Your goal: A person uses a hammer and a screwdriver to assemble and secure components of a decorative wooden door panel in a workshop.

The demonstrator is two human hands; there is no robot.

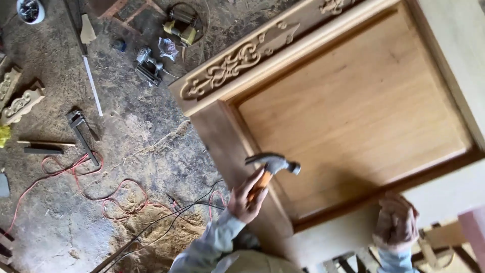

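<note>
My left hand (pixel 246 196) grips the orange handle of a claw hammer (pixel 273 166). Its steel head is raised over the left edge of a large wooden cabinet frame (pixel 230 139) with a recessed flat panel (pixel 353 111). My right hand (pixel 396 222) is blurred, with its fingers curled against the frame's pale lower rail (pixel 444 192) at the bottom right. A carved scroll moulding (pixel 237 60) runs along the frame's upper left side. Both sleeves are pale grey.
The dirt floor is covered with sawdust. Red and black cables (pixel 116 199) snake across it. A metal clamp (pixel 83 134), a power tool (pixel 148 64), a yellow tool (pixel 181 29), carved wooden pieces (pixel 20 101) and a white strip (pixel 93 85) lie at the left.
</note>
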